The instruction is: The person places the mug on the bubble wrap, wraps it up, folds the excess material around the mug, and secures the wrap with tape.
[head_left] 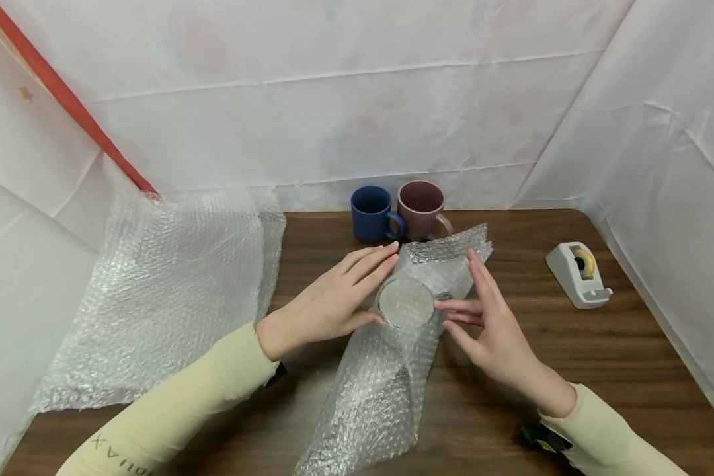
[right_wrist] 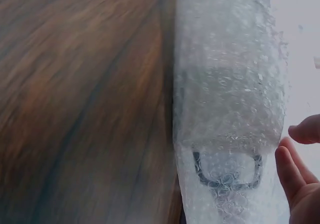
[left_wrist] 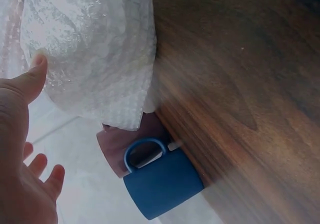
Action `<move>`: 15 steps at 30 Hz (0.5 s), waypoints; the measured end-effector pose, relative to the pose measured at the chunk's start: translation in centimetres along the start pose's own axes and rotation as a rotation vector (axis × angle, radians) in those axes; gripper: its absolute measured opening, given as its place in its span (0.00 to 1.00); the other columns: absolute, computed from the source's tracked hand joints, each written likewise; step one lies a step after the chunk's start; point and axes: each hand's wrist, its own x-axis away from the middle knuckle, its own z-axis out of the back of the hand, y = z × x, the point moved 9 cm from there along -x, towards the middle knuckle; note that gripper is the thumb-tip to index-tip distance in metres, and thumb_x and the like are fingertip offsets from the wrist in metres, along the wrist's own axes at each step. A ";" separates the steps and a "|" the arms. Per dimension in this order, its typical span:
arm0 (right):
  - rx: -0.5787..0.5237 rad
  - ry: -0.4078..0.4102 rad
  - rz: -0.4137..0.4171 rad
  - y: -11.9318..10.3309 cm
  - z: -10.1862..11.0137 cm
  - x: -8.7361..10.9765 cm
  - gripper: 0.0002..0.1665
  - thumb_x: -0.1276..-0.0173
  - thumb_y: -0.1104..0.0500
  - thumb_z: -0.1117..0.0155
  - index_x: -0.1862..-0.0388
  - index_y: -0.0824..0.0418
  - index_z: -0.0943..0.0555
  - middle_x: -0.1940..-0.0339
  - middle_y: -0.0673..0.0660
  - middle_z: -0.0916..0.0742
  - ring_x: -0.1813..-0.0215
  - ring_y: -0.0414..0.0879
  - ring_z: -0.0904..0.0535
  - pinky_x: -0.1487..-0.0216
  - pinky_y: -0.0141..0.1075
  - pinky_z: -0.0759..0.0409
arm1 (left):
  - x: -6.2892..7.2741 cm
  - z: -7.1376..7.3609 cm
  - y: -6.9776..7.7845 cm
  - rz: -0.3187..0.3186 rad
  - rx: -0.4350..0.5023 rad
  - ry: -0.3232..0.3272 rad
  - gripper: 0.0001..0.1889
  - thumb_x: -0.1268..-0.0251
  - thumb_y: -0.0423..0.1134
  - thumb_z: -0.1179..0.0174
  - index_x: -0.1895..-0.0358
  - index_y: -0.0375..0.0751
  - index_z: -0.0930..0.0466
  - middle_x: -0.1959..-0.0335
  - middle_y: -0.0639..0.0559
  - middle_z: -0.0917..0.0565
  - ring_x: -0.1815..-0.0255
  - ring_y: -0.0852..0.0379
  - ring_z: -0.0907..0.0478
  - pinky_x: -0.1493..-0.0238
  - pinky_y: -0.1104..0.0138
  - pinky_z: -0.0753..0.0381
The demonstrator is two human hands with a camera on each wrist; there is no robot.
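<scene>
A mug with a pale round end facing up stands inside a sheet of bubble wrap at the middle of the table. Through the wrap its dark-edged handle shows in the right wrist view. My left hand lies along the mug's left side, fingers straight, its thumb against the wrap. On the other side, my right hand has its fingers spread, with fingertips right at the wrapped mug near the handle. Neither hand curls round the bundle.
A blue mug and a mauve mug stand side by side behind the bundle. More bubble wrap lies flat at the left. A white tape dispenser sits at the right. White cloth hangs behind the wooden table.
</scene>
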 end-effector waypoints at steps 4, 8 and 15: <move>0.093 -0.064 0.115 -0.3 -0.7 0.3 0.38 0.23 0.50 0.45 0.24 0.71 0.40 0.23 0.69 0.38 0.46 0.52 0.17 0.50 0.30 0.18 | 0.1 0.2 0.4 -0.038 -0.018 0.028 0.51 0.43 0.48 0.26 0.22 0.36 0.47 0.20 0.40 0.52 0.22 0.44 0.51 0.25 0.58 0.45; 0.214 -0.201 0.138 -0.3 -2.1 0.6 0.34 0.22 0.45 0.48 0.27 0.65 0.31 0.28 0.60 0.27 0.39 0.51 0.26 0.38 0.31 0.29 | 0.2 0.7 0.8 -0.068 -0.045 0.060 0.52 0.45 0.46 0.24 0.22 0.36 0.47 0.20 0.40 0.53 0.22 0.43 0.52 0.24 0.58 0.46; 0.373 -0.359 0.148 -0.1 -3.7 1.1 0.32 0.25 0.43 0.43 0.29 0.58 0.27 0.30 0.52 0.24 0.32 0.54 0.34 0.37 0.50 0.30 | 0.3 0.6 1.1 -0.077 -0.060 0.046 0.45 0.44 0.47 0.25 0.25 0.40 0.38 0.22 0.40 0.45 0.24 0.43 0.46 0.24 0.58 0.46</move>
